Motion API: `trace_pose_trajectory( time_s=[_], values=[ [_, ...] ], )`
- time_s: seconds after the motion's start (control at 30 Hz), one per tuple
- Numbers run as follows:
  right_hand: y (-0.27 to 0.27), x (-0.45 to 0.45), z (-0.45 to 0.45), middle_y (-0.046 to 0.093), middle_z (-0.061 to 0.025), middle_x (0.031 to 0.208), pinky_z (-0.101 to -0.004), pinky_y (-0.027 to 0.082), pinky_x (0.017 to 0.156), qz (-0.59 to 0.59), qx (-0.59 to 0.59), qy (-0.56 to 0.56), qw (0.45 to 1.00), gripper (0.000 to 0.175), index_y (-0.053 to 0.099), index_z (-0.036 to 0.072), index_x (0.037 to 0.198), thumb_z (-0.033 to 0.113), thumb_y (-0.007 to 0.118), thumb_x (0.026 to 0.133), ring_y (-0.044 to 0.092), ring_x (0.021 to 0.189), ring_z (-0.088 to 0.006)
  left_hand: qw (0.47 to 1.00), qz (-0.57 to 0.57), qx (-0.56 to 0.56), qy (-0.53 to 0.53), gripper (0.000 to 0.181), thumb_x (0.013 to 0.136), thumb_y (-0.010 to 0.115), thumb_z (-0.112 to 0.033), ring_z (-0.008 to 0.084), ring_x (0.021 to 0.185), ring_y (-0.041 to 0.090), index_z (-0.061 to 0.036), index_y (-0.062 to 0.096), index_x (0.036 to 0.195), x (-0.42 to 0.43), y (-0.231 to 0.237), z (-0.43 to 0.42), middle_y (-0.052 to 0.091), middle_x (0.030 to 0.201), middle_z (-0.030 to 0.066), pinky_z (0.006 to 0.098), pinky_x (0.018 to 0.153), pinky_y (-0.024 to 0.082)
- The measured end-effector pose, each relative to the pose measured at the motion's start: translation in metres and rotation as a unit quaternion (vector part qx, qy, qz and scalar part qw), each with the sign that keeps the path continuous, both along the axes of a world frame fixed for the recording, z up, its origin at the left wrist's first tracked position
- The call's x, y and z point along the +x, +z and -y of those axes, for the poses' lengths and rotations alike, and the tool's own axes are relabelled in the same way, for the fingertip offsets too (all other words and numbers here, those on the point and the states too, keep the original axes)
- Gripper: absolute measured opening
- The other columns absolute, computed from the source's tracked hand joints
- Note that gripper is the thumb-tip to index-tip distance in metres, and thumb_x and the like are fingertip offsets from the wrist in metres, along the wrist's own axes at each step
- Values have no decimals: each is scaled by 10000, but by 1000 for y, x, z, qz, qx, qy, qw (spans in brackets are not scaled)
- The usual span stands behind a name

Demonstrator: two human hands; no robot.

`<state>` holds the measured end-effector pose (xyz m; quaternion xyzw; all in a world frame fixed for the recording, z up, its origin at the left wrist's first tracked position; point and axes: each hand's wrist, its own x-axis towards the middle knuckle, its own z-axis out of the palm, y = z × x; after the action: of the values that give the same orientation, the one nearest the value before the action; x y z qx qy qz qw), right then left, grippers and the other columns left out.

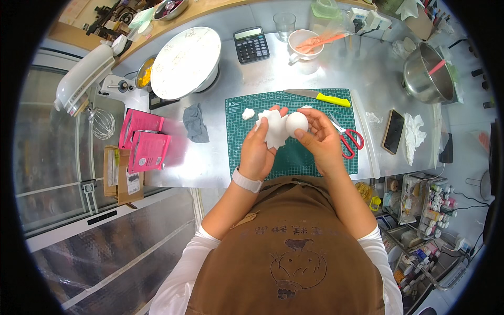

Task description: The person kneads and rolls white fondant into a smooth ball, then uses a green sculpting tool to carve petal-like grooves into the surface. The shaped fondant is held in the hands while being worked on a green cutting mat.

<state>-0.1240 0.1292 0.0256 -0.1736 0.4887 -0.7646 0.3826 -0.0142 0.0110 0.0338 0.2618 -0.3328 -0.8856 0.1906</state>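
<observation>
My left hand [257, 147] holds a thin white piece with a scalloped edge [275, 129], perhaps paper or fondant, across the palm and under the thumb. Beside it, a smooth white ball [297, 125] sits between the thumb and fingers of my right hand [322, 139]. Both hands are above a green cutting mat [293, 161]. A small white lump [248, 114] lies on the mat, left of my hands. Red-handled scissors [348, 139] rest by my right wrist, partly hidden. Farther back lies a knife with a yellow-green handle [332, 99].
Left stand a cake turntable [186, 63], a stand mixer [84, 75], pink packets [147, 151] and a grey cloth [195, 124]. A calculator [251, 45] and a white cup [305, 43] are at the back. Right are a phone [393, 132], crumpled tissue [413, 136] and a steel bowl [427, 75].
</observation>
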Motion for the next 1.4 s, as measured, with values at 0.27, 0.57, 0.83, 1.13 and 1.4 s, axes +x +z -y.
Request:
trace_pose_trajectory(
  time_s=[0.27, 0.57, 0.83, 1.13, 1.4],
  values=[
    [-3, 13, 6, 552, -103, 1246, -301, 526, 921, -182, 54, -30, 981, 506, 518, 19, 1288, -26, 741, 836, 604, 1147, -181, 998, 33, -49, -9, 480, 1101, 330, -292, 191, 1296, 523, -14, 380, 1490, -2, 10, -6, 519, 1461, 103, 319, 1047, 431],
    [-14, 24, 10, 609, -120, 1235, -325, 542, 937, -75, 27, -10, 997, 424, 547, 21, 1249, 24, 734, 868, 638, 1128, -217, 934, 106, -340, -24, 567, 1089, 362, -369, 295, 1433, 373, 2, 346, 1517, -3, 6, -14, 409, 1534, 192, 363, 1176, 269],
    [-17, 7, -2, 624, -123, 1239, -362, 557, 936, 222, -84, 102, 966, 393, 525, 39, 1285, 84, 690, 931, 633, 1132, -217, 842, 69, -532, -56, 423, 1078, 406, -314, 317, 1337, 490, -4, 646, 1237, 12, 47, 14, 634, 1300, 151, 429, 1148, 315],
    [-14, 25, 3, 628, -57, 1206, -350, 536, 934, 222, -50, 109, 968, 436, 517, 67, 1338, 114, 691, 941, 593, 1154, -175, 869, 11, -493, 35, 217, 988, 610, -193, 239, 988, 666, -12, 732, 983, -7, 24, -8, 731, 1019, 126, 405, 933, 502],
    [-15, 21, -2, 626, -72, 1217, -355, 540, 914, 264, -105, 121, 951, 419, 531, 44, 1319, 196, 680, 959, 619, 1121, -188, 775, -17, -631, 28, 268, 977, 605, -239, 290, 1104, 666, -18, 729, 1065, -14, 49, 0, 727, 1130, 137, 516, 1135, 341]
  ],
)
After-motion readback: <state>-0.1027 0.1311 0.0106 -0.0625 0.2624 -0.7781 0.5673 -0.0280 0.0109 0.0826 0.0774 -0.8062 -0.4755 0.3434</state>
